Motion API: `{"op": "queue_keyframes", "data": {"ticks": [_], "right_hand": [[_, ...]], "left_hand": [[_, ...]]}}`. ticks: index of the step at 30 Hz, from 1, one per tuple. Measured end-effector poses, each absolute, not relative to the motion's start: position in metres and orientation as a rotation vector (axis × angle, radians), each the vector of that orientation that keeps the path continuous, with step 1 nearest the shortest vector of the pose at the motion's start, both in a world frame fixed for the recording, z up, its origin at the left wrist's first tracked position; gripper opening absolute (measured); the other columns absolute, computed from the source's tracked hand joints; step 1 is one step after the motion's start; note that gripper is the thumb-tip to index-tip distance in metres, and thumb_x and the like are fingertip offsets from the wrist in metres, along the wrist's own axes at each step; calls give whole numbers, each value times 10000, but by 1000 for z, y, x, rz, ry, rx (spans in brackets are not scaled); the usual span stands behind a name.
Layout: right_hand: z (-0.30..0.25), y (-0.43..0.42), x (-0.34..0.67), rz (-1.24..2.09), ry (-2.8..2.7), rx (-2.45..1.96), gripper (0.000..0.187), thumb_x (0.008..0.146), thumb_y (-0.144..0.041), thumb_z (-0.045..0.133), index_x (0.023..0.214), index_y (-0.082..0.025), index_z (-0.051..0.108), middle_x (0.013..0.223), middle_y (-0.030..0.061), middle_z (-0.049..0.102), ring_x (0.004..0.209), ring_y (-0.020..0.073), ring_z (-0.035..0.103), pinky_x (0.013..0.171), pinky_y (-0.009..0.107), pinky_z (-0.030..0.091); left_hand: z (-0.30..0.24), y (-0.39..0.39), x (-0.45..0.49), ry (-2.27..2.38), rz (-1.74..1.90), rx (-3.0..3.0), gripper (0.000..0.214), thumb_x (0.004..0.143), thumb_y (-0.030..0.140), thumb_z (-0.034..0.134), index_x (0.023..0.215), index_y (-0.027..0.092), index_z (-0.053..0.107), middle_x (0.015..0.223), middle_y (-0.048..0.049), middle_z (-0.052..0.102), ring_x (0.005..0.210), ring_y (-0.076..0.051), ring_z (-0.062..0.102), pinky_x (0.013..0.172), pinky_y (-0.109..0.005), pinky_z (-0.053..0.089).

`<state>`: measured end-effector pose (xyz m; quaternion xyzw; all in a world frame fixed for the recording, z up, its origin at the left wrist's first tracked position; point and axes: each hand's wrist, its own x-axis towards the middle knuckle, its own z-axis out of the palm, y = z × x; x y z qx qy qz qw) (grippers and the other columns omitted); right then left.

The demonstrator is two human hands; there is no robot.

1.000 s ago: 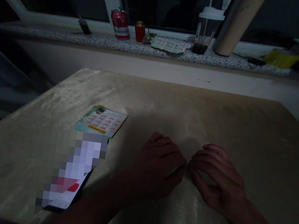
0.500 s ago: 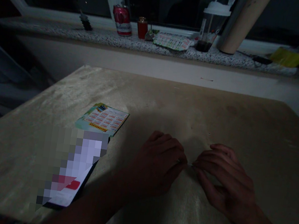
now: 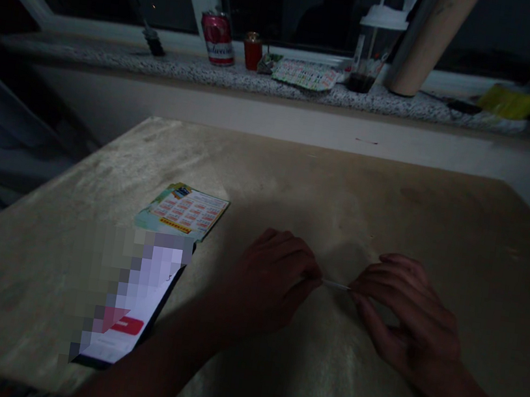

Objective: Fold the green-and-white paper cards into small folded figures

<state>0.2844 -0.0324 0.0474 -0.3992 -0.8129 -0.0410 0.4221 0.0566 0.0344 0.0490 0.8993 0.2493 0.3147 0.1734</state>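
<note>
A thin, pale, stick-like piece (image 3: 336, 285) spans the gap between my two hands, just over the table (image 3: 289, 169). My left hand (image 3: 276, 279) pinches its left end between thumb and fingers. At the other end, the fingertips of my right hand (image 3: 409, 311) are closed on it. Both ends are hidden in my fingers, so its full length and exact kind do not show. To the left of my left forearm lies a phone (image 3: 119, 342) with a lit screen, partly pixelated. Beyond the phone is a scratch card (image 3: 189, 209) with printed red figures.
Behind the table runs a speckled windowsill (image 3: 175, 67). On it stand a red beer can (image 3: 218, 39), a small red jar (image 3: 253, 51), a crumpled patterned packet (image 3: 305, 74), a lidded plastic cup (image 3: 369, 52), a cardboard tube (image 3: 427, 47) and a yellow item (image 3: 512, 102).
My hands have moved apart, the left going left and the right slightly right. More of the thin pale piece shows between them. The phone and card stay put.
</note>
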Motion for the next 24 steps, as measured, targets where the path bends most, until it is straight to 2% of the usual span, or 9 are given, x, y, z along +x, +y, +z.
{"op": "queue_keyframes", "data": {"ticks": [13, 19, 24], "right_hand": [[45, -32, 287, -92, -2019, -1032, 186, 838, -54, 702, 963, -191, 686, 801, 32, 745, 747, 212, 718, 883, 451, 529], [45, -31, 287, -31, -1983, -1034, 178, 846, -57, 683, 945, -205, 683, 777, 20, 729, 731, 209, 705, 834, 439, 538], [42, -30, 288, 48, -1973, -1021, 194, 833, -37, 685, 947, -194, 682, 788, 22, 716, 742, 208, 696, 831, 443, 530]], "left_hand": [[49, 41, 52, 692, 941, 2508, 134, 966, 246, 652, 858, 167, 659, 847, -19, 706, 801, -171, 624, 780, -324, 463], [53, 44, 49, 713, 917, 2421, 209, 945, 318, 698, 799, 169, 684, 796, -9, 704, 785, -155, 644, 737, -282, 489], [54, 43, 47, 666, 874, 2403, 150, 927, 277, 720, 822, 175, 689, 828, -10, 714, 811, -157, 655, 750, -280, 506]]}}
